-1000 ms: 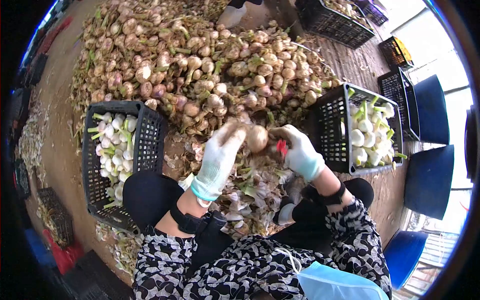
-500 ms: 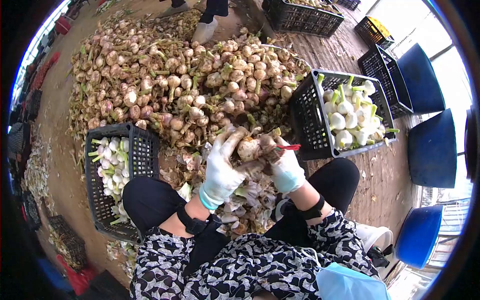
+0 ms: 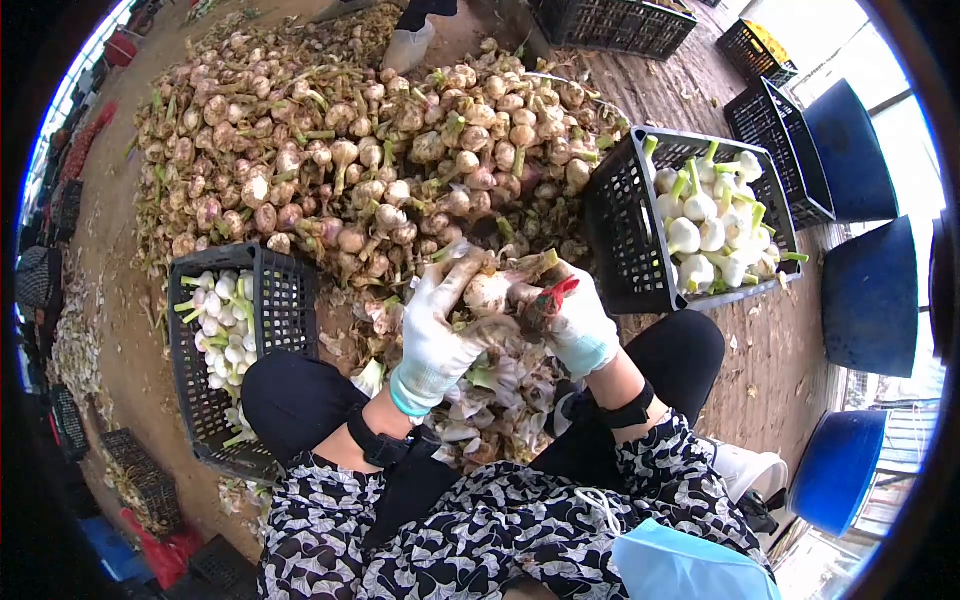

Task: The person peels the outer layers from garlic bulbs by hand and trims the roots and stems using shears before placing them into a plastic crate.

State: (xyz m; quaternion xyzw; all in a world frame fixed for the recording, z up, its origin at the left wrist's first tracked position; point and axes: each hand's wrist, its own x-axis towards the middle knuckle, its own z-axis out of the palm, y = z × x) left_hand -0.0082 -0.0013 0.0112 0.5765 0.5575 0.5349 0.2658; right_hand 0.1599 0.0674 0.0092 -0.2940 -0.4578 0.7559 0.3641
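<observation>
A garlic bulb (image 3: 487, 293) with part of its skin pale and bare sits between my two gloved hands, its stem pointing right. My left hand (image 3: 440, 325) is closed round the bulb's left side, thumb below it. Against its right side and stem is my right hand (image 3: 578, 325), fingers curled. A small red strip (image 3: 557, 293) shows at the right fingers; what it belongs to is hidden. Loose garlic skins (image 3: 490, 390) lie below the hands. Just beyond them begins a large heap of unpeeled garlic (image 3: 330, 150).
A black crate (image 3: 285, 300) of cleaned garlic stands left of my knee, another crate (image 3: 625, 230) to the right. Blue tubs (image 3: 870, 295) and a further black crate (image 3: 780, 140) line the right side. Another person's boot (image 3: 408, 45) is behind the heap.
The right hand has turned slightly, so the red strip now stands up instead of pointing right. The bulb has shifted a little left and shows more pale surface. The view has moved slightly.
</observation>
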